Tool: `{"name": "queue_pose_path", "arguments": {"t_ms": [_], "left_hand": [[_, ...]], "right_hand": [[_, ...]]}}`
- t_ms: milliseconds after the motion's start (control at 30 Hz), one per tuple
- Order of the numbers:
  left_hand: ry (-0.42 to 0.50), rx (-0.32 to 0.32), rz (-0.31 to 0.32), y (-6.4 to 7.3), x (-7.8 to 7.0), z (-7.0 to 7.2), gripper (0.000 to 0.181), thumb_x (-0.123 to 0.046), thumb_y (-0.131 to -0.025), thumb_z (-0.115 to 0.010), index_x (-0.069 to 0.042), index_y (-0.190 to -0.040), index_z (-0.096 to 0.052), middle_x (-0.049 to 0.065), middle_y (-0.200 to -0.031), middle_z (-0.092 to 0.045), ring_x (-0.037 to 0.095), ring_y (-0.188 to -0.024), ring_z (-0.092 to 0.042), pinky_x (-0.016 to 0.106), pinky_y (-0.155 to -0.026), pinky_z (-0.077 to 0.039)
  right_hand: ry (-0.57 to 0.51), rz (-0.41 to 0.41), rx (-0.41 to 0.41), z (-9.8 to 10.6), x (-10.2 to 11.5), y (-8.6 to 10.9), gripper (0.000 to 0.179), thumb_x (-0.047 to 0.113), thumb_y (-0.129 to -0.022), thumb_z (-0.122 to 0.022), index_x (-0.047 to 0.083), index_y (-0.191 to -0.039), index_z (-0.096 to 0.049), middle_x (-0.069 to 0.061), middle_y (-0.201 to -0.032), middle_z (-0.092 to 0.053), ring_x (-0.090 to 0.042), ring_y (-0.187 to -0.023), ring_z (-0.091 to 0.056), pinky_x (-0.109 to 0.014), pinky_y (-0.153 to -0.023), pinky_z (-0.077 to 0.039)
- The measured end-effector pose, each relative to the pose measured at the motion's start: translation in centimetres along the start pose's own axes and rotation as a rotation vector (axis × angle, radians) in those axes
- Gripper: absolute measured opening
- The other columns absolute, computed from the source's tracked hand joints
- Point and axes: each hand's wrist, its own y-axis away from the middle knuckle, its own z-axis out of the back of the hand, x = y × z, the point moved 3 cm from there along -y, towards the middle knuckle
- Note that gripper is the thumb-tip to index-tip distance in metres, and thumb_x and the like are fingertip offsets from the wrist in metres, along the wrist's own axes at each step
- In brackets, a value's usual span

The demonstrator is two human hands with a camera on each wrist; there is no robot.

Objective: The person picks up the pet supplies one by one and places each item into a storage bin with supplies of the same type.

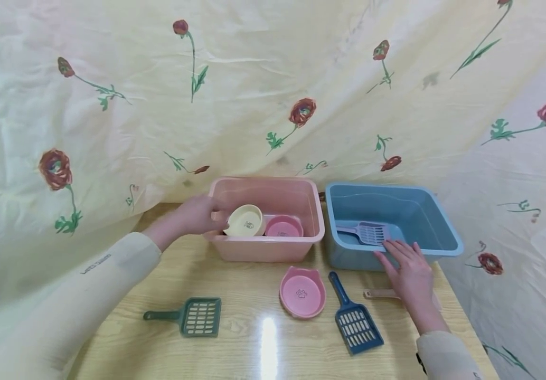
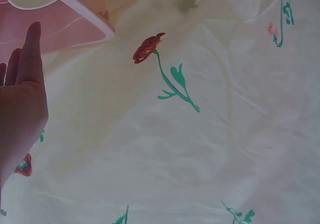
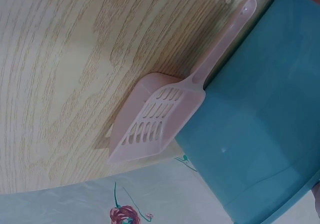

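Cream bowl is tilting inside the pink bin, which is standing at the far edge of the bench. The left hand is reaching over the bin's left rim to the bowl's left edge; whether it is pinching that edge, I cannot tell. The bowl is looking light, stiff and smooth, perhaps slippery, so its raised rim is offering the best hold, thumb inside and fingers underneath. Just right, a pink bowl is lying in the same bin. An eared bowl and a dark blue scoop are lying nearer the front edge. At the far right corner, the blue bin is holding a lavender scoop, while the right hand is resting on its front rim, fingers extended and gripping nothing.
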Motion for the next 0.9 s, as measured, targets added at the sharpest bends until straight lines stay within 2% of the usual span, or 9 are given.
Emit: {"name": "queue_pose_path", "arguments": {"t_ms": [67, 167, 267, 433, 567, 633, 700, 767, 900], "left_hand": [[0.01, -0.002, -0.006, 0.8, -0.2, 0.0, 0.041, -0.027, -0.092, -0.081, -0.003, -0.125, -0.077, 0.009, -0.093, -0.079, 0.023, -0.079, -0.066, 0.044, -0.081, -0.057], [0.022, 0.003, -0.017, 1.9, -0.8, -0.1, 0.047, -0.028, -0.093, -0.082, -0.006, -0.135, -0.074, 0.011, -0.11, -0.08, 0.02, -0.086, -0.066, 0.042, -0.082, -0.056], [0.055, 0.035, -0.012, 3.0, -1.4, -0.2, 0.048, -0.028, -0.095, -0.079, -0.01, -0.14, -0.072, 0.013, -0.126, -0.077, 0.021, -0.095, -0.067, 0.042, -0.084, -0.055], [0.161, 0.076, -0.003, 4.5, -2.1, -1.1, 0.045, -0.024, -0.096, -0.078, -0.011, -0.139, -0.073, 0.015, -0.129, -0.076, 0.029, -0.108, -0.075, 0.043, -0.09, -0.06], [0.325, 0.118, 0.012, 5.3, -2.3, -2.6, 0.048, -0.025, -0.095, -0.081, -0.008, -0.139, -0.072, 0.019, -0.138, -0.07, 0.035, -0.121, -0.073, 0.044, -0.098, -0.061], [0.422, 0.144, 0.029, 5.6, -2.3, -3.6, 0.05, -0.024, -0.094, -0.082, -0.004, -0.139, -0.071, 0.02, -0.139, -0.069, 0.036, -0.122, -0.072, 0.042, -0.098, -0.062], [0.51, 0.172, 0.039, 5.8, -2.3, -4.7, 0.053, -0.021, -0.094, -0.083, 0.001, -0.14, -0.068, 0.022, -0.14, -0.068, 0.038, -0.124, -0.071, 0.04, -0.099, -0.061], [0.573, 0.196, 0.056, 6.0, -2.3, -5.7, 0.054, -0.018, -0.094, -0.083, 0.004, -0.14, -0.066, 0.024, -0.141, -0.067, 0.038, -0.122, -0.071, 0.038, -0.096, -0.062], [0.64, 0.253, 0.111, 6.1, -2.4, -8.1, 0.057, -0.019, -0.094, -0.083, 0.004, -0.142, -0.065, 0.025, -0.144, -0.065, 0.037, -0.123, -0.071, 0.039, -0.088, -0.065]], "right_hand": [[-0.006, 0.002, -0.001, 0.0, -0.1, 0.0, 0.065, 0.057, -0.102, -0.062, -0.001, -0.126, -0.076, -0.027, -0.124, -0.074, -0.051, -0.119, -0.068, -0.055, -0.127, -0.031], [-0.013, 0.004, -0.006, -0.1, -0.2, 0.0, 0.089, 0.074, -0.1, -0.036, -0.001, -0.126, -0.076, -0.027, -0.124, -0.074, -0.051, -0.119, -0.068, -0.055, -0.127, -0.03], [-0.016, 0.004, -0.012, -0.1, -0.2, 0.0, 0.092, 0.076, -0.099, -0.033, -0.001, -0.126, -0.076, -0.027, -0.123, -0.074, -0.051, -0.119, -0.068, -0.056, -0.127, -0.031], [-0.009, 0.012, -0.022, -0.1, -0.2, 0.0, 0.092, 0.076, -0.1, -0.034, -0.002, -0.124, -0.076, -0.028, -0.121, -0.074, -0.051, -0.117, -0.069, -0.057, -0.126, -0.032], [-0.009, 0.014, -0.022, -0.2, -0.3, 0.0, 0.086, 0.073, -0.101, -0.04, -0.002, -0.124, -0.076, -0.028, -0.121, -0.074, -0.051, -0.117, -0.069, -0.056, -0.126, -0.032], [-0.01, 0.013, -0.02, -0.2, -0.3, 0.0, 0.069, 0.062, -0.102, -0.059, -0.002, -0.124, -0.076, -0.028, -0.122, -0.074, -0.051, -0.117, -0.069, -0.057, -0.126, -0.033], [-0.004, 0.012, -0.017, -0.2, -0.3, 0.0, 0.053, 0.044, -0.097, -0.076, -0.002, -0.124, -0.076, -0.027, -0.122, -0.074, -0.051, -0.118, -0.069, -0.058, -0.125, -0.034], [0.003, 0.006, -0.011, -0.2, -0.3, -0.1, 0.047, 0.026, -0.088, -0.088, -0.001, -0.124, -0.076, -0.027, -0.123, -0.074, -0.05, -0.118, -0.069, -0.058, -0.125, -0.034], [0.016, -0.008, 0.003, -0.3, -0.4, 0.0, 0.048, 0.017, -0.082, -0.091, -0.001, -0.125, -0.076, -0.027, -0.124, -0.074, -0.05, -0.119, -0.068, -0.055, -0.126, -0.032]]}}
